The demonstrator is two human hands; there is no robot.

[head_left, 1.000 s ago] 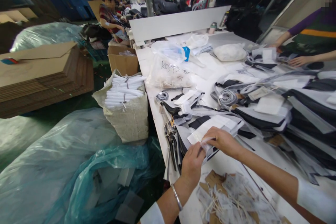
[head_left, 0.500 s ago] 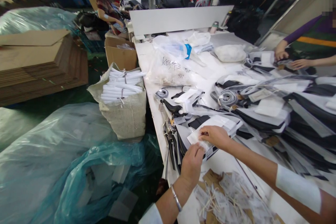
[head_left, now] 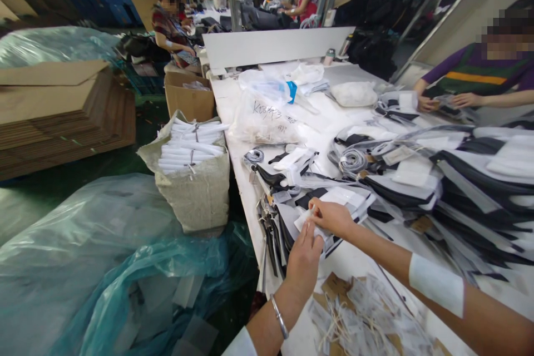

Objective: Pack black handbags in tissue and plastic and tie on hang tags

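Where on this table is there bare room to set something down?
Bare tabletop shows between the written-on plastic bag and the white bundle, and a strip between the tag pile and the right hand. The bagged garments crowd the right side.

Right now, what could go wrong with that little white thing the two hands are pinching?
1. The white slip is held only by the fingertips of the left hand and right hand. It might drop into the bagged items underneath.
2. The stringed tags lie loose beside the left forearm, near the edge of the table. A nudge could sweep some onto the plastic bag below.
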